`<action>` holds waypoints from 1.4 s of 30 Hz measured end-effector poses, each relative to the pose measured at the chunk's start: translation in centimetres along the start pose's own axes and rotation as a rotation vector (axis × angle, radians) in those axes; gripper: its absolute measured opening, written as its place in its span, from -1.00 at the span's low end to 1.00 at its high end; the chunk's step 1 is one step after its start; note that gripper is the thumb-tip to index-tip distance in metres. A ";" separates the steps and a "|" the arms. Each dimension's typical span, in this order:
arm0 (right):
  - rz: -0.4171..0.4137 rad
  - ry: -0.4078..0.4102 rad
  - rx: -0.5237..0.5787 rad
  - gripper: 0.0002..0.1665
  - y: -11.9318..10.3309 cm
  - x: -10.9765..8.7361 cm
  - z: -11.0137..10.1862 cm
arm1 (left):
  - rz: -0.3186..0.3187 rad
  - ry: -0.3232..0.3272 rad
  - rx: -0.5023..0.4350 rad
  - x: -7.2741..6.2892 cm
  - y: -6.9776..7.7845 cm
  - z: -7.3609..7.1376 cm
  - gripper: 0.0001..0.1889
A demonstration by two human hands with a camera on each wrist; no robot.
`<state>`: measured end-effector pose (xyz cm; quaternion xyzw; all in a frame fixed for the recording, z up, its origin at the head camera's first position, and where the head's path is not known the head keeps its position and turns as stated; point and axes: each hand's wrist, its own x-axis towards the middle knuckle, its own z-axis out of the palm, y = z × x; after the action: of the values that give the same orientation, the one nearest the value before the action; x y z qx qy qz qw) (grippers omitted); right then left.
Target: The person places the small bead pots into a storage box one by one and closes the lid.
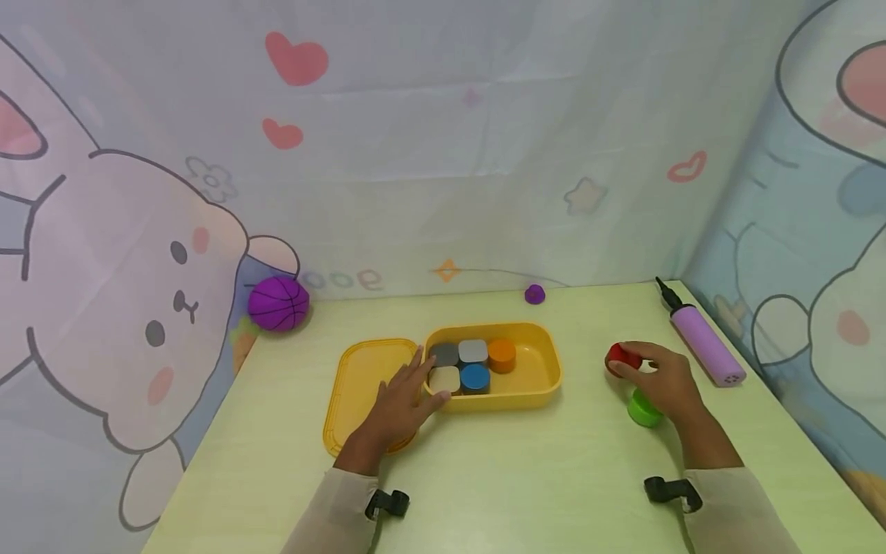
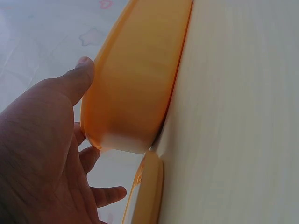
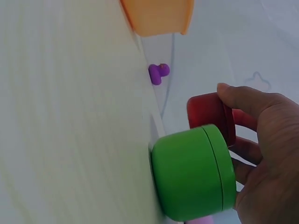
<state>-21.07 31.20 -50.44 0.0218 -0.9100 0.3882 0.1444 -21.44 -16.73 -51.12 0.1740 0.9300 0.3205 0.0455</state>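
My right hand (image 1: 663, 378) pinches a small red lidded tub (image 1: 621, 359) between thumb and fingers. In the right wrist view the red tub (image 3: 210, 114) appears beyond a green lidded tub (image 3: 194, 172), which stands on the table by the hand. My left hand (image 1: 403, 406) rests at the left end of a yellow box (image 1: 529, 400), its fingers spread and fairly straight. The left wrist view shows the thumb at the rim of the box (image 2: 133, 70). Inside the box sit several small tubs, among them an orange tub (image 1: 501, 355) and a blue one (image 1: 475, 378); their right side shows bare box floor.
A yellow lid (image 1: 360, 392) lies left of the box, partly under the left hand. At the back left is a purple ball (image 1: 278, 304). A small purple object (image 1: 534, 294) sits near the back edge, and a lilac hand pump (image 1: 707, 346) lies at the right.
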 end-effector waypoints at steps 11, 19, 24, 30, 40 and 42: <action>-0.233 0.146 0.044 -0.53 -1.4 1.0 1.6 | 0.007 0.005 -0.010 0.0 0.0 0.1 -0.14; -0.284 0.170 0.073 -0.53 -1.8 1.4 2.8 | 0.009 0.006 0.002 0.0 -0.2 0.1 -0.15; -0.268 0.149 0.098 -0.54 -2.8 1.5 3.4 | 0.002 0.004 0.000 0.1 -0.2 0.2 -0.14; -0.338 0.159 0.133 -0.57 -3.8 1.6 4.4 | 0.006 0.006 0.000 0.1 -0.1 0.1 -0.14; -0.379 0.155 0.131 -0.56 -4.9 1.5 5.6 | 0.003 0.005 0.000 0.1 -0.1 0.2 -0.14; -0.396 0.160 0.146 -0.56 -5.2 1.5 5.8 | 0.000 0.003 -0.004 0.1 -0.1 0.1 -0.14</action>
<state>-23.11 23.55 -50.16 0.1794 -0.8432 0.4174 0.2875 -21.50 -16.70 -51.26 0.1736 0.9294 0.3226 0.0443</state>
